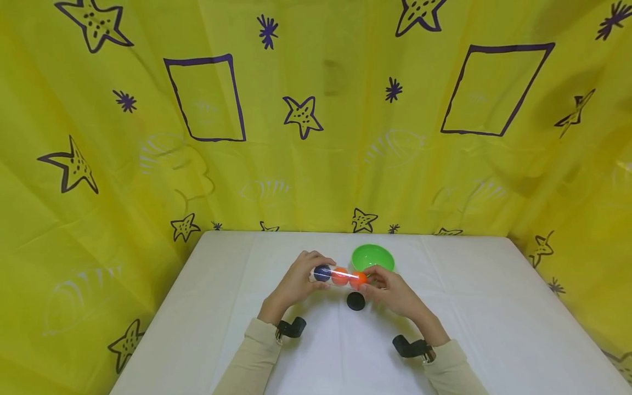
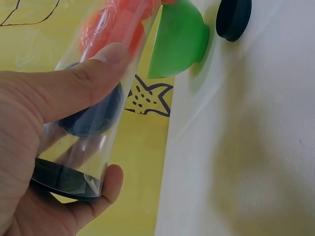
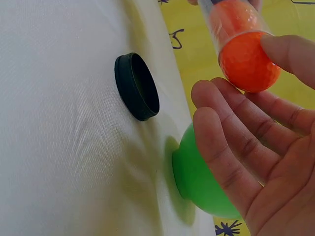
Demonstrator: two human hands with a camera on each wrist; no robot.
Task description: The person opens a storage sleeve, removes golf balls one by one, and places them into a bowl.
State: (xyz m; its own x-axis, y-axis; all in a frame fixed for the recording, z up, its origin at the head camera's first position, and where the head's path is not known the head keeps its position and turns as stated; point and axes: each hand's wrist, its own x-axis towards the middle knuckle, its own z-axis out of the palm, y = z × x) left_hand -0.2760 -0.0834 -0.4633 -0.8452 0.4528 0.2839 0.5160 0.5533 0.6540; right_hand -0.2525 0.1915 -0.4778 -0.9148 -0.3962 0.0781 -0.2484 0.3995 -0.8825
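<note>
A yellow starfish-printed curtain (image 1: 340,164) surrounds the white, fine-grained desk (image 1: 197,329). The left hand's (image 1: 296,277) grip clamps a clear tube (image 1: 331,275), its black end cap (image 2: 66,179) visible only from the left wrist. Inside sit a dark blue ball (image 1: 322,273) and a middle orange ball (image 1: 339,276); beyond, a round black lid (image 1: 355,301) and smooth green bowl (image 1: 372,259). The right hand's (image 1: 395,296) grip pinches the end ball (image 3: 248,64), dimpled in the right wrist view, at the tube's mouth.

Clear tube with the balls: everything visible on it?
Clear, glossy, plastic-looking cylindrical tube, holding a dark blue ball and two orange balls in line. A black round cap closes one end; the other is open, the outer orange ball poking out. Held sideways above the white table, gripped at the capped end by the left hand; right hand at the mouth, thumb on that ball.
</note>
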